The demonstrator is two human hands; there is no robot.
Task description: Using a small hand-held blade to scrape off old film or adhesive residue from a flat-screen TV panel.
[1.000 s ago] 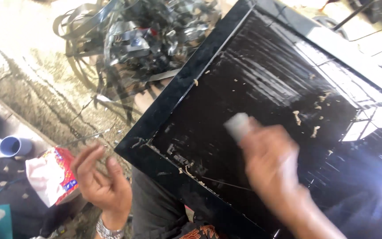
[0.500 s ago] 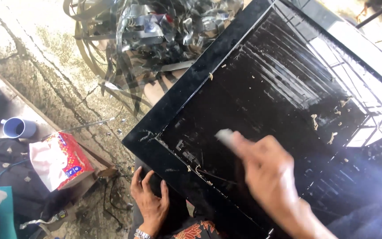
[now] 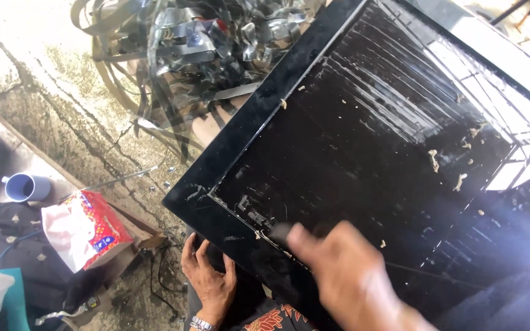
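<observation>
The right hand (image 3: 345,279), blurred, is pressing a small grey scraper-like piece (image 3: 280,232), pinched at the fingertips, against the black framed glass panel (image 3: 363,141), which is lying tilted across the person's lap. The left hand (image 3: 211,283), fingers curled, is bracing the panel's lower corner from beneath. The panel is looking stiff, heavy, slick and breakable, so the frame edges are seeming the safest hold.

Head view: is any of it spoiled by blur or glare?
Head view: the right hand is smeared by motion blur, so what it holds cannot be made out; bright glare washes out the lower right of the black panel; the left hand and red pack are sharp.
</observation>
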